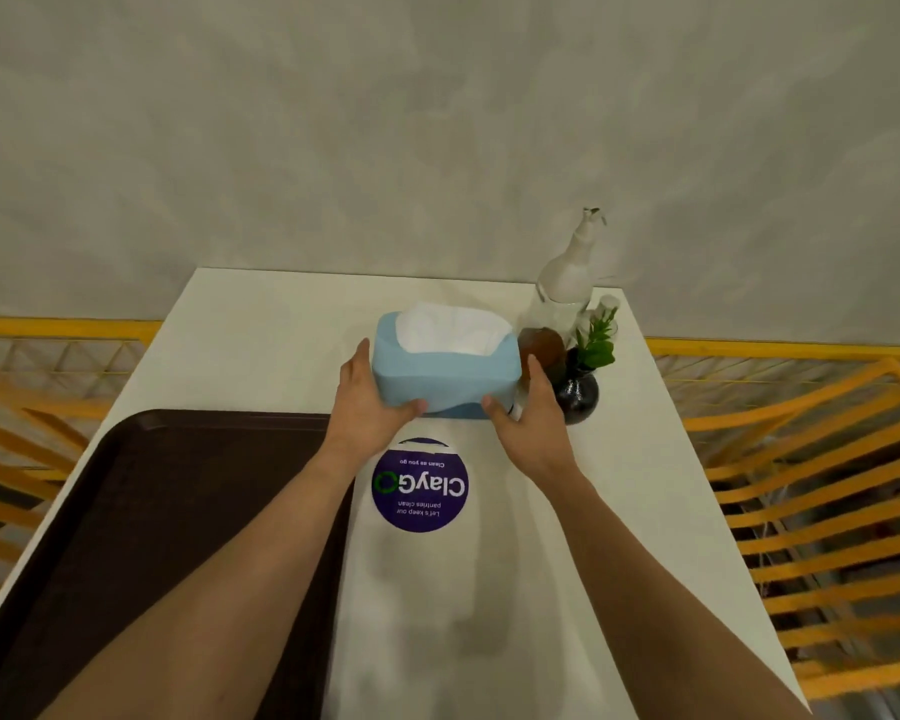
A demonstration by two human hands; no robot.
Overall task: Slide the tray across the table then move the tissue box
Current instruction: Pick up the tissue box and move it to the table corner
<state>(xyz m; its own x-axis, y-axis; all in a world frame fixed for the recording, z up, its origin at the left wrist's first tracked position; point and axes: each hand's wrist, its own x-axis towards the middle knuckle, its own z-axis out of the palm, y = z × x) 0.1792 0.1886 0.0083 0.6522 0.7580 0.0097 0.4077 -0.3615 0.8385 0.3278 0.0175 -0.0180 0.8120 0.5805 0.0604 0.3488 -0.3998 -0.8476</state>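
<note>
Both your left hand [367, 402] and right hand [528, 413] clasp the soft rounded blue tissue box [445, 379]; a dark brown rectangular plastic tray [178, 511] lies beneath your left forearm.

Left hand [366, 402] and right hand [528, 414] clasp the blue tissue box [445, 374] from both sides above the white tabletop [261, 335], beside a dark brown tray [178, 511].
</note>
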